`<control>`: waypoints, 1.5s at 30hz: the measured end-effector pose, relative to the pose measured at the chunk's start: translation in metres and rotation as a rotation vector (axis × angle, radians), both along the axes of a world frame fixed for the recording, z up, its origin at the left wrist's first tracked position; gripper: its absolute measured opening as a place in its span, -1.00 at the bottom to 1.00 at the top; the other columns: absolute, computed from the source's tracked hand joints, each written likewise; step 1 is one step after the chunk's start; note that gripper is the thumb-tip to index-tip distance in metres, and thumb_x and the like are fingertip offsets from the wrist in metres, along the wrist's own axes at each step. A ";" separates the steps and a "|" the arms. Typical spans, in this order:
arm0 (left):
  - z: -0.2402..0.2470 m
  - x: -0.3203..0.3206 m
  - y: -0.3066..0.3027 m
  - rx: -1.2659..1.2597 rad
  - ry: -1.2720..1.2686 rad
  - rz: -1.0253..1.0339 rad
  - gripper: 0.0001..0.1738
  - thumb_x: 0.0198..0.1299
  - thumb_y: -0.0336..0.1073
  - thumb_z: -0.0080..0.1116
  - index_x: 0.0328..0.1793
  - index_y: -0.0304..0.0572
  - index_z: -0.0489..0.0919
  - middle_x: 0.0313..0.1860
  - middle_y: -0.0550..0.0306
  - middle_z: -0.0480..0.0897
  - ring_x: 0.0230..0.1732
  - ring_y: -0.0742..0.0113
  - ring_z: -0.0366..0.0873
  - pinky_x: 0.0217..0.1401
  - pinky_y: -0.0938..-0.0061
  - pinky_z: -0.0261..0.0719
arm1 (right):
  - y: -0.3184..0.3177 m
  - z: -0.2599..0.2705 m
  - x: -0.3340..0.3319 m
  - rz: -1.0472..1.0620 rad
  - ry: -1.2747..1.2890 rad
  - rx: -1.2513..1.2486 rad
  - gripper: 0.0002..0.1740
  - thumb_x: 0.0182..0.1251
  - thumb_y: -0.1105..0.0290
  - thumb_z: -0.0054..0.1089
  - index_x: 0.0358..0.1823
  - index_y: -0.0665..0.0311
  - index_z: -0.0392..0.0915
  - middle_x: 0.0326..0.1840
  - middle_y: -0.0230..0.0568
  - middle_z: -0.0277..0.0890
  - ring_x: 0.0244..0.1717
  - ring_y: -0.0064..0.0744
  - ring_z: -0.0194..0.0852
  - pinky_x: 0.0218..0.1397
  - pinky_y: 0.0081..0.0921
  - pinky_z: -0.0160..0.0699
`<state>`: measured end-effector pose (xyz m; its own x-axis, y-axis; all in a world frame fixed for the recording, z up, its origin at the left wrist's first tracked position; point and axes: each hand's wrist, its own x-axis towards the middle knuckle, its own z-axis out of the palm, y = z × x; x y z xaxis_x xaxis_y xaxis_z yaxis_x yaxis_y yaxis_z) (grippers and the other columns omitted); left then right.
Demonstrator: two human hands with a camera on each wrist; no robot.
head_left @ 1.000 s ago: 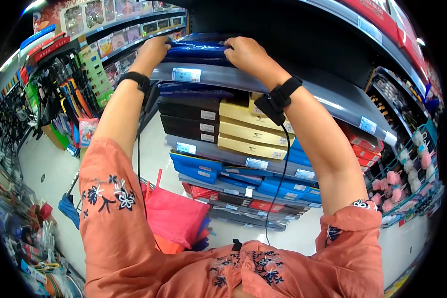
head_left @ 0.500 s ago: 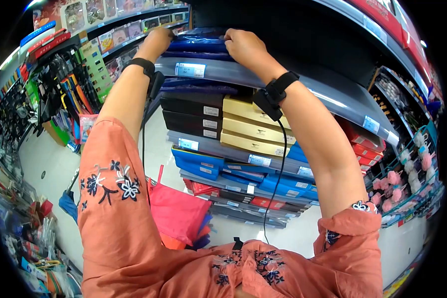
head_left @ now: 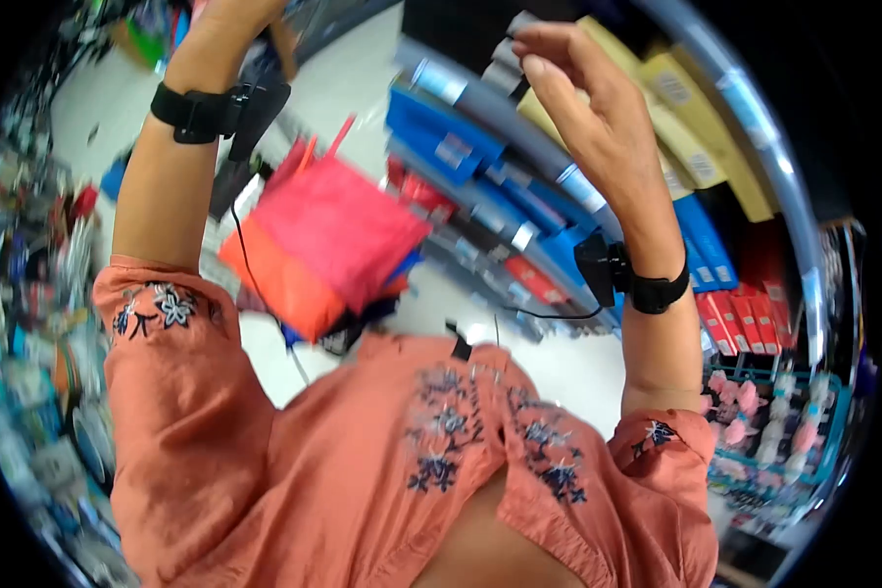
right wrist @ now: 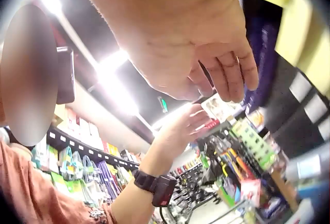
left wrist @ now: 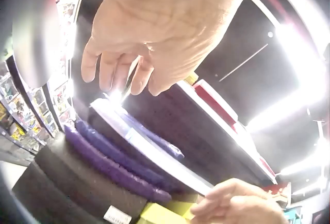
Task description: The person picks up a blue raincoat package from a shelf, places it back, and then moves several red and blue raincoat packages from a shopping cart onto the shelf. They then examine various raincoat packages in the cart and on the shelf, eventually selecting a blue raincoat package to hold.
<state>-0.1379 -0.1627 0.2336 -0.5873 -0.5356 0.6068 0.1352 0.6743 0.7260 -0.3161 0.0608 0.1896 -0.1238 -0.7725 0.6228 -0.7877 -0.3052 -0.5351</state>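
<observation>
Loosely bent fingers show on the left hand (head_left: 235, 14) at the top edge of the head view; the left wrist view has this hand (left wrist: 160, 33) over a shelf edge, with nothing clearly held. The right hand (head_left: 603, 122) is raised before the shelving, thumb apart from its bent fingers and nothing seen in it. Flat purple-blue packages (left wrist: 116, 170) lie on a shelf below the left hand in the left wrist view. The right wrist view shows the right hand (right wrist: 180, 38) near dark blue packages (right wrist: 265, 61), the left hand (right wrist: 178, 131) beyond.
A pink bag (head_left: 338, 220) with orange below it is at the centre-left. Blue boxes (head_left: 441, 132), yellow boxes (head_left: 686, 127) and red boxes (head_left: 745, 318) fill shelves on the right. Pink and white fluffy items (head_left: 740, 397) hang on a teal rack.
Both hands have come away from the blue packages on the upper shelf. The head view has tilted down and turned, blurring the surroundings; the pink bag appears higher.
</observation>
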 end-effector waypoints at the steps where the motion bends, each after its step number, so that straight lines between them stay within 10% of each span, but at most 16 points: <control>1: -0.025 0.018 -0.003 0.028 0.002 0.023 -0.72 0.44 -0.26 0.07 0.11 -0.28 0.59 -0.17 0.28 0.59 -0.12 0.60 0.44 -0.09 0.66 0.44 | 0.001 -0.031 0.001 0.049 -0.094 0.111 -0.69 0.40 0.35 0.11 0.05 0.40 0.55 -0.12 -0.08 0.67 -0.11 -0.36 0.66 0.01 -0.45 0.57; 4: -0.102 0.094 -0.006 -0.071 -0.166 0.249 -0.61 0.43 -0.12 0.07 0.14 -0.28 0.62 -0.10 0.13 0.70 -0.05 0.39 0.59 0.09 0.51 0.47 | 0.001 -0.131 -0.005 0.109 -0.314 0.428 -0.67 0.44 0.32 0.11 0.07 0.41 0.55 -0.12 -0.07 0.67 -0.09 -0.43 0.64 0.04 -0.44 0.57; 6: -0.154 0.127 0.011 0.074 -0.093 0.303 -0.60 0.38 -0.10 0.11 0.03 -0.35 0.62 -0.31 0.05 0.63 -0.26 0.32 0.56 -0.12 0.43 0.51 | 0.007 -0.183 0.002 0.106 -0.507 0.643 -0.65 0.42 0.30 0.14 0.09 0.40 0.55 -0.11 -0.06 0.68 -0.08 -0.39 0.65 0.05 -0.44 0.57; 7: -0.182 0.149 0.022 0.253 -0.182 0.387 -0.54 0.44 -0.05 0.07 0.19 -0.28 0.62 -0.04 0.21 0.68 -0.01 0.45 0.55 0.12 0.55 0.44 | 0.008 -0.212 0.003 0.104 -0.451 0.677 -0.64 0.41 0.30 0.15 0.10 0.39 0.55 -0.09 -0.05 0.68 -0.07 -0.36 0.66 0.06 -0.44 0.57; 10: -0.255 0.196 0.066 0.624 -0.208 0.627 -0.54 0.42 0.00 0.10 0.11 -0.29 0.62 -0.08 0.16 0.68 -0.01 0.42 0.59 0.04 0.50 0.51 | 0.007 -0.271 0.010 0.112 -0.419 0.782 -0.58 0.37 0.27 0.19 0.14 0.39 0.52 -0.04 0.03 0.67 -0.02 -0.22 0.68 0.09 -0.39 0.58; 18: -0.370 0.198 0.137 1.328 -0.076 0.496 -0.44 0.37 -0.01 0.17 0.18 -0.43 0.48 0.09 -0.12 0.60 0.04 0.07 0.66 0.06 0.26 0.71 | -0.031 -0.344 0.017 0.037 -0.226 0.800 -0.40 0.29 0.18 0.26 0.25 0.40 0.44 0.13 0.19 0.58 0.18 0.02 0.57 0.27 -0.22 0.47; 34: -0.390 0.162 0.089 1.336 -0.384 0.408 -0.25 0.23 0.17 0.27 0.10 -0.53 0.52 -0.05 -0.23 0.64 -0.14 0.01 0.71 -0.12 0.25 0.75 | -0.035 -0.388 0.040 -0.036 -0.320 1.008 -0.03 0.04 -0.03 0.44 0.40 0.43 0.35 0.37 0.31 0.35 0.44 0.13 0.27 0.46 -0.24 0.29; 45: -0.376 0.131 0.105 1.336 -0.061 0.322 -0.45 0.25 -0.06 0.26 0.19 -0.35 0.50 0.04 -0.01 0.64 -0.05 0.16 0.69 -0.03 0.25 0.73 | -0.029 -0.379 0.046 -0.032 -0.514 0.966 -0.25 0.11 0.14 0.43 0.25 0.50 0.48 0.00 0.04 0.62 0.03 -0.13 0.60 0.21 -0.41 0.50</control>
